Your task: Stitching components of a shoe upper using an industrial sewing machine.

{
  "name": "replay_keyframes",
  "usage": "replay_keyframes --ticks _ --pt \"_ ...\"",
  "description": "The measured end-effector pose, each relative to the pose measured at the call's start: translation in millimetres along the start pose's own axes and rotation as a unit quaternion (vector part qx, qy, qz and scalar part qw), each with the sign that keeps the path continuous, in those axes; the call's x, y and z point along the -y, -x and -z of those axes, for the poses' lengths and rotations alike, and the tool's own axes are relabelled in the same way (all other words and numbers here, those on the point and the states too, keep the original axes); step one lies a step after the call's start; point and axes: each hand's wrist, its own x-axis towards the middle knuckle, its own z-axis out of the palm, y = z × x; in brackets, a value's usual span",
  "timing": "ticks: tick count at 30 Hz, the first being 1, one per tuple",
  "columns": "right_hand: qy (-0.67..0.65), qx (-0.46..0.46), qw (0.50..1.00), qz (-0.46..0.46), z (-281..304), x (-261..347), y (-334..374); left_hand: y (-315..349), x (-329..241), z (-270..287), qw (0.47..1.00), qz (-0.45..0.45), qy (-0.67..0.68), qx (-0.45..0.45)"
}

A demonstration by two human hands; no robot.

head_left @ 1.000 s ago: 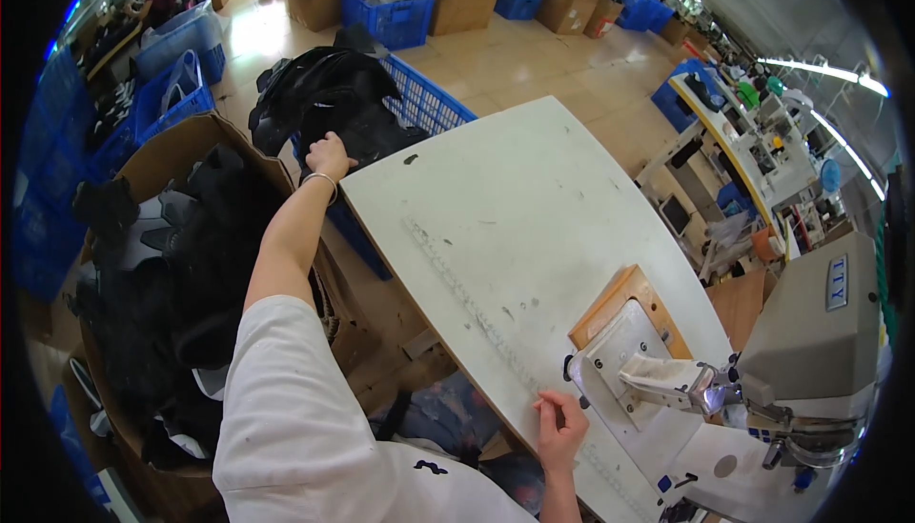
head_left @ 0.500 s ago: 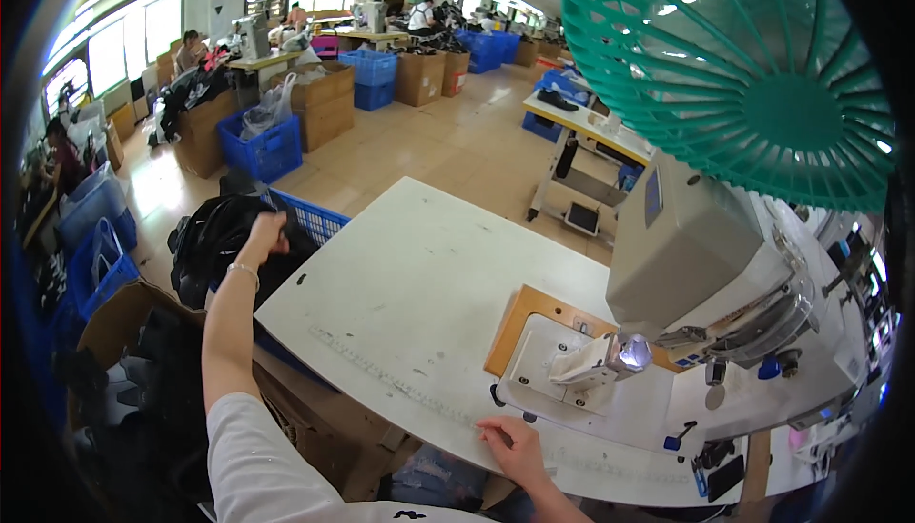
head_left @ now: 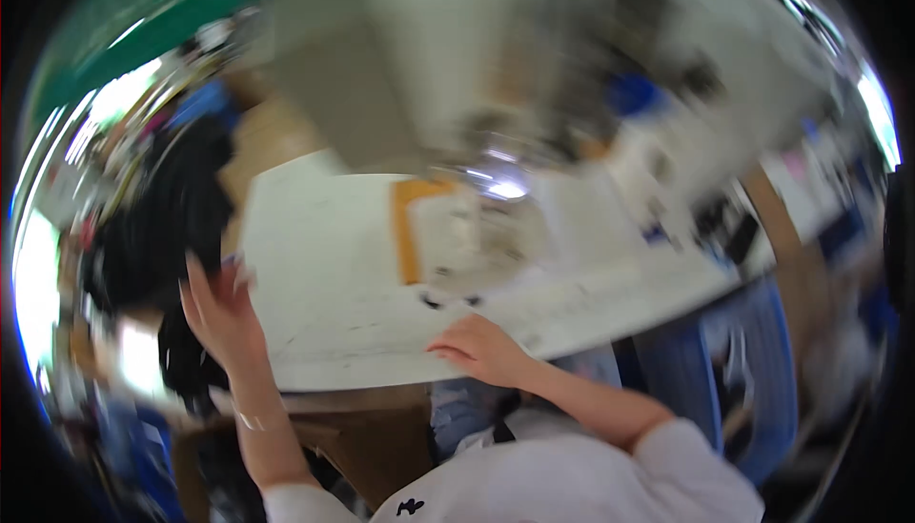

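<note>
My left hand [head_left: 225, 318] is raised at the left edge of the white worktable [head_left: 324, 256], beside a large heap of black goods [head_left: 157, 218]. Motion smears its fingers, and whether they grip any of the black material is unclear. My right hand [head_left: 484, 350] rests at the near table edge, fingers stretched loosely leftward, with nothing seen in it. Just beyond it lies the machine's orange-framed work plate [head_left: 408, 237]. Above the plate looms the blurred grey-beige head of a sewing machine [head_left: 353, 85], with a bright lamp [head_left: 505, 188] lit near its needle area.
A green fan [head_left: 143, 28] blurs across the upper left. Small dark tools [head_left: 734, 228] lie toward the table's right end. Blue plastic crates [head_left: 758, 371] stand below the table at the right. A brown carton [head_left: 376, 447] is under the near edge.
The view has swung right and down, toward the machine, and is now blurred. My left hand has come back nearer from over the black heap. My right hand stays by the near edge.
</note>
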Motion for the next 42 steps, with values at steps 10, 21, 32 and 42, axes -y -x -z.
replay_keyframes --ticks 10,21,32,42 --pt "0.306 -0.286 0.890 -0.183 90 -15 249 162 99 1 0.787 0.581 0.168 0.123" --pt "0.079 -0.553 0.333 -0.760 147 -128 694 209 59 -23 0.714 0.625 -0.046 0.312" --pt "-0.272 -0.636 0.325 -0.644 164 -200 680 309 103 -106 0.555 0.670 -0.055 0.490" --pt "-0.379 -0.879 0.266 -0.111 186 -51 562 393 131 -156 0.463 0.483 -0.084 0.739"
